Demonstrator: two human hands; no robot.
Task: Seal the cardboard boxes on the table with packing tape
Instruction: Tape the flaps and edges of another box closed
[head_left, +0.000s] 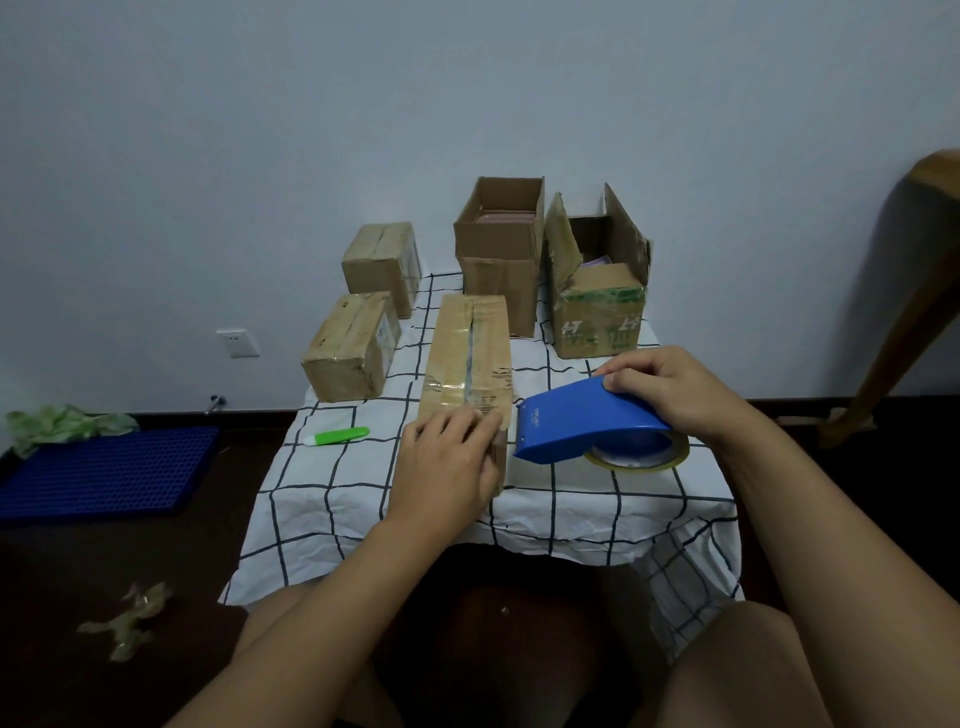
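Observation:
A long closed cardboard box (470, 353) lies in the middle of the table, with clear tape along its top seam. My left hand (447, 465) lies over the box's near end, fingers resting on the top edge. Just right of that end, my right hand (670, 389) grips a blue tape dispenser (582, 423) holding a roll of clear tape (641, 457). Two closed boxes sit at the left, one near (350, 348) and one far (382, 265). At the back stand two open boxes, a tall one (498, 249) and a wider one (597, 291) with raised flaps.
The table wears a white checked cloth (467, 525). A green and white cutter (337, 435) lies on it left of the long box. On the dark floor at left are a blue grid mat (104, 470), crumpled green material (62, 423) and a tape scrap (130, 621). A wooden leg (904, 322) stands at right.

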